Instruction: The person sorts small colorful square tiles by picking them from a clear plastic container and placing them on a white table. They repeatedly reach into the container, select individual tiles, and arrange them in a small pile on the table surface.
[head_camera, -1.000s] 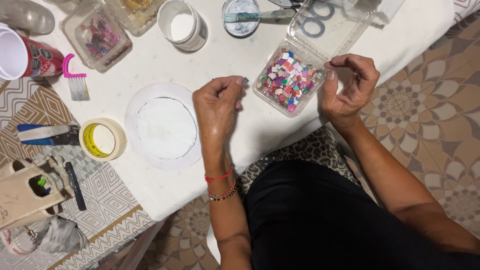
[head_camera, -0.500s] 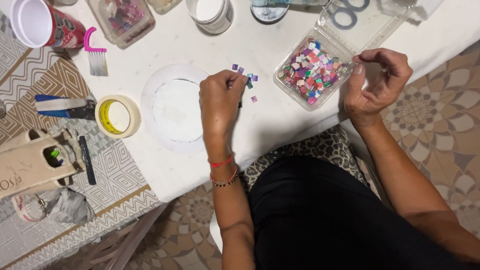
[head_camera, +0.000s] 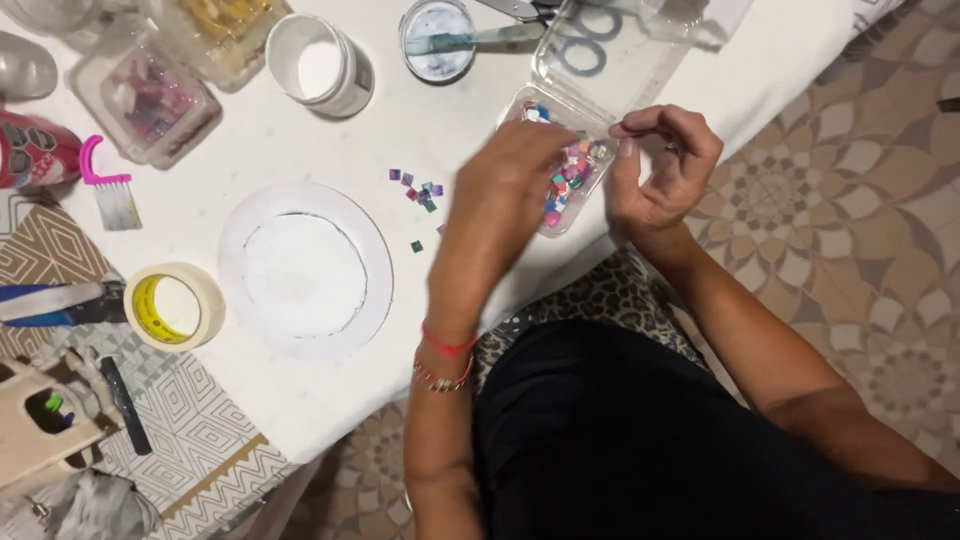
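My left hand (head_camera: 508, 190), with red and beaded bracelets at the wrist, is blurred over a clear plastic box (head_camera: 565, 120) of small coloured square tiles, its fingers down among the tiles. Beside the box's right edge, my right hand (head_camera: 660, 165) has thumb and fingertips pinched together; I cannot make out anything between them. Several loose tiles (head_camera: 420, 192) lie on the white table, to the left of my left hand. A white round disc (head_camera: 305, 270) lies further left.
A tape roll (head_camera: 175, 305) and a blue tool (head_camera: 50, 300) sit left of the disc. At the back are a white jar (head_camera: 320, 65), a round lid (head_camera: 437, 40), scissors (head_camera: 590, 20), a pink brush (head_camera: 105, 180) and a plastic tub (head_camera: 145, 95). A wooden box (head_camera: 35, 435) stands at the lower left.
My left hand left several tiles on the table near the disc, then swung right into the tile box. My right hand stayed pinched by the box.
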